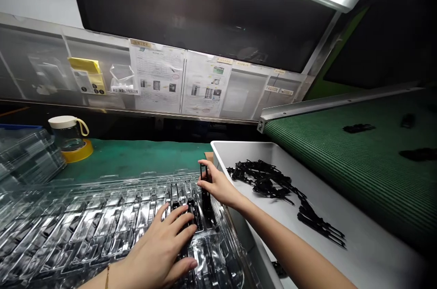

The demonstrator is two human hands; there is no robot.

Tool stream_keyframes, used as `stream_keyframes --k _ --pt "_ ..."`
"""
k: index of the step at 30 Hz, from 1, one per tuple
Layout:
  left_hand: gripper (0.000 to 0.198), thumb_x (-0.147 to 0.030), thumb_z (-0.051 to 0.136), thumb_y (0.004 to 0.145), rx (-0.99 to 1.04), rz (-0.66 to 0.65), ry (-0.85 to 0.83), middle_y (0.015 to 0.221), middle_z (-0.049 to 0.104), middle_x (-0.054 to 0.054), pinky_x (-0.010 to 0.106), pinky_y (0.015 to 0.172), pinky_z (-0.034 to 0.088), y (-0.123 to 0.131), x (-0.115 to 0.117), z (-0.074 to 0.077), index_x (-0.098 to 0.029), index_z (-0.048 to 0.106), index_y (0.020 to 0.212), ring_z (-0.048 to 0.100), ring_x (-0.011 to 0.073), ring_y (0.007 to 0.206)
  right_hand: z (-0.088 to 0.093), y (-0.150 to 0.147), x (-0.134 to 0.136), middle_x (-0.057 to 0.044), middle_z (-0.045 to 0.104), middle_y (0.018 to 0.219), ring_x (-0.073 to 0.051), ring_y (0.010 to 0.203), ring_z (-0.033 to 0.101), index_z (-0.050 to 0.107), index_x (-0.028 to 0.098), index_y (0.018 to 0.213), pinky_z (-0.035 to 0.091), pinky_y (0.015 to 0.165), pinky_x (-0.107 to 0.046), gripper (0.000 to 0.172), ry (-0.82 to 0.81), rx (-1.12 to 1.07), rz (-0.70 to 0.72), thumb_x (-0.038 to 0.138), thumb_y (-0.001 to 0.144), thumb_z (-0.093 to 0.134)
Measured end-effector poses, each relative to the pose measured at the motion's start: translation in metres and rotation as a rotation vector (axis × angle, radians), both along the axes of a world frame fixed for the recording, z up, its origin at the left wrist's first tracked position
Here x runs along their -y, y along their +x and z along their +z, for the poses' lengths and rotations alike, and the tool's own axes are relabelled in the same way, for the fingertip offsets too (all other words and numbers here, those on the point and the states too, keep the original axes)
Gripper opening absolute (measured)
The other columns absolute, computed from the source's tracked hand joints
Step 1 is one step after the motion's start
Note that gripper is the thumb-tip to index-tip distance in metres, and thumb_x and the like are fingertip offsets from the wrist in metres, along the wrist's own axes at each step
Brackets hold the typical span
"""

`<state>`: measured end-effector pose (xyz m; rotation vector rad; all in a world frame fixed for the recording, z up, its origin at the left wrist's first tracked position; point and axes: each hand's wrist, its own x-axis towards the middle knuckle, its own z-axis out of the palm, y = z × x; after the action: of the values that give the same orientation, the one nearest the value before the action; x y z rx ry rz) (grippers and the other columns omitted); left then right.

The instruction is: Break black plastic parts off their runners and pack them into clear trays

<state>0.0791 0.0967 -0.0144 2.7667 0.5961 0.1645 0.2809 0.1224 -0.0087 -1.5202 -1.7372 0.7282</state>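
Note:
My right hand pinches a slim black plastic frame part between thumb and fingers. The part stands upright at the right end of a clear plastic blister tray, its lower end in a slot. Over the tray, just left of it, lies my left hand, palm down with fingers spread. Its fingertips are by another black part seated in a neighbouring slot; whether they touch it I cannot tell. One more black part shows behind these fingers, partly hidden.
A white bin on the right holds a tangled pile of black parts. Beyond it runs a green ribbed conveyor carrying several black pieces. Clear boxes, a cup and yellow tape stand at left. Instruction sheets hang ahead.

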Motion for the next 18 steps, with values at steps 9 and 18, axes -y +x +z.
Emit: stream_keyframes --k 9,18 --pt "0.040 -0.047 0.035 0.074 0.047 0.056 0.056 0.118 0.040 0.000 0.057 0.090 0.020 0.003 0.001 -0.013 -0.031 0.036 0.111 0.027 0.0265 0.112 0.000 0.006 0.004 -0.005 0.050 0.093 -0.021 0.090 0.043 0.046 0.021 0.105 0.031 0.080 -0.035 0.050 0.036 0.214 0.007 0.035 0.058 0.060" --pt "0.039 -0.051 0.035 0.072 0.142 0.131 0.188 0.115 0.043 -0.004 0.052 0.090 0.026 0.006 0.006 -0.025 -0.032 0.042 0.106 0.032 0.0246 0.110 0.022 0.063 0.060 -0.004 0.047 0.101 -0.014 0.092 0.044 0.040 0.020 0.105 0.033 0.080 -0.027 0.029 -0.006 0.346 -0.223 0.029 0.078 0.032"
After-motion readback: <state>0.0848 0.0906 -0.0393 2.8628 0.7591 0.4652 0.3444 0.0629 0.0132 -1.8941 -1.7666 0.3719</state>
